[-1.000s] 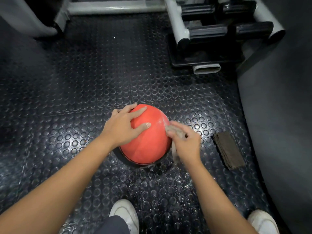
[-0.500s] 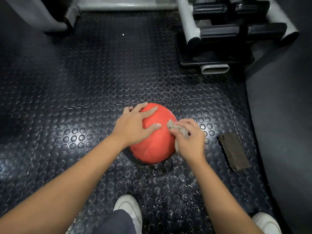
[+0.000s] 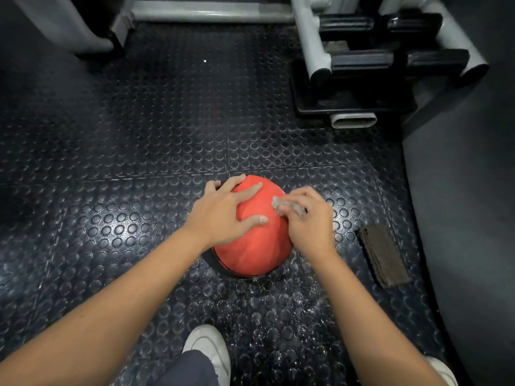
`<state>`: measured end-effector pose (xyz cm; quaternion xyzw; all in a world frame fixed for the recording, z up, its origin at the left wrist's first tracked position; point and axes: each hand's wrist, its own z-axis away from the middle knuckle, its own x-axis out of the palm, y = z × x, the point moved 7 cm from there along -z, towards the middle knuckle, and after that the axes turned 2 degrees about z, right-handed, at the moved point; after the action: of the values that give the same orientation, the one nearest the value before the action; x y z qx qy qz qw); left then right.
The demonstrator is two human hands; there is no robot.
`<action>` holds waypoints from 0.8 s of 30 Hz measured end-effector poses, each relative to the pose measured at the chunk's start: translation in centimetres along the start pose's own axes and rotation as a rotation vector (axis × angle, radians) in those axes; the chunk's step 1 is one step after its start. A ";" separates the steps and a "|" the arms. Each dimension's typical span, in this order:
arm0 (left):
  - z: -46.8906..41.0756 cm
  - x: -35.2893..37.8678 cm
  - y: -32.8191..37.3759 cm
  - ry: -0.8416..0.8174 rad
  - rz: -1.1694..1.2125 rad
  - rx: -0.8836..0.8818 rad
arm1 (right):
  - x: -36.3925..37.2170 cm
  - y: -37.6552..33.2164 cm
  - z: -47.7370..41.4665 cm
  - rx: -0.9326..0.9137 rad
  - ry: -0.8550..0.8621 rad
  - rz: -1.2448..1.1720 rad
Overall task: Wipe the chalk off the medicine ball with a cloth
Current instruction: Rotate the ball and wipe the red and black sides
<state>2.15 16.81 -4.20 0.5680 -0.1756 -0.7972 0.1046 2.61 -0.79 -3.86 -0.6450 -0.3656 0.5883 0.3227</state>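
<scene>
A red medicine ball (image 3: pixel 256 246) rests on the black studded rubber floor (image 3: pixel 139 162), in the middle of the head view. My left hand (image 3: pixel 223 215) lies flat on the ball's upper left side, fingers spread, steadying it. My right hand (image 3: pixel 309 221) presses a small grey-brown cloth (image 3: pixel 287 206) against the ball's upper right side, fingers curled over it. Most of the cloth is hidden under my fingers. White chalk dust speckles the floor in front of the ball.
A dark brown folded pad (image 3: pixel 383 256) lies on the floor to the right of the ball. A grey metal frame with black weight plates (image 3: pixel 362 65) stands at the back right. A grey wall (image 3: pixel 468 218) runs along the right. My white shoes (image 3: pixel 209 349) are at the bottom.
My right hand has slid the cloth up from the ball's right flank onto its upper right surface, closer to my left hand. My left hand stays on the ball.
</scene>
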 end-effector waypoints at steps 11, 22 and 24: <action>0.4 -0.3 0.0 -0.049 0.038 0.008 | -0.7 1.6 3.0 0.107 -0.057 -0.127; 1.1 0.3 0.1 -0.006 0.008 0.006 | 0.4 2.2 -2.0 0.122 0.018 -0.085; 1.1 0.3 0.2 0.000 0.008 0.004 | -0.6 2.5 0.7 0.170 0.063 -0.104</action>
<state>0.98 16.73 -4.09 0.5675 -0.1795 -0.7965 0.1064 2.14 -2.59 -5.72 -0.6137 -0.3372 0.5792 0.4174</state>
